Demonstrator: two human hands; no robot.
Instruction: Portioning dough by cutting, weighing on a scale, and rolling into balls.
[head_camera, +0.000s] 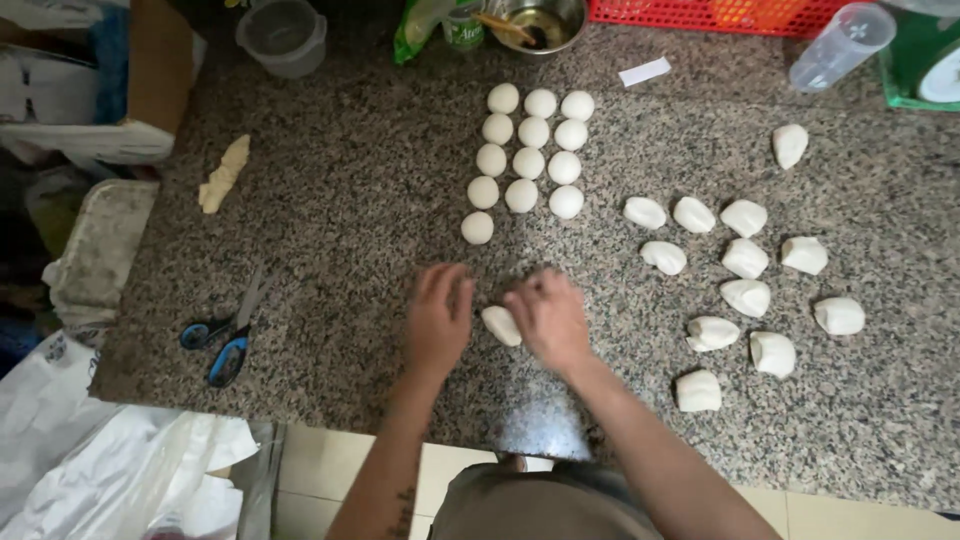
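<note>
A small white dough piece (500, 325) lies on the speckled granite counter (360, 190) between my two hands. My left hand (438, 318) rests flat beside it, fingers spread, its edge close to the dough. My right hand (548, 316) cups the dough from the right, fingers curled against it. Just beyond my hands, several smooth round dough balls (528, 160) stand in neat rows. To the right, several rough cut dough pieces (745, 258) lie scattered.
Blue-handled scissors (225, 335) lie near the counter's left front edge. A twisted dough strip (224, 173) sits at the left. At the back stand a clear plastic container (283, 35), a metal bowl (535, 22), a red basket (715, 14) and a plastic cup (840, 45).
</note>
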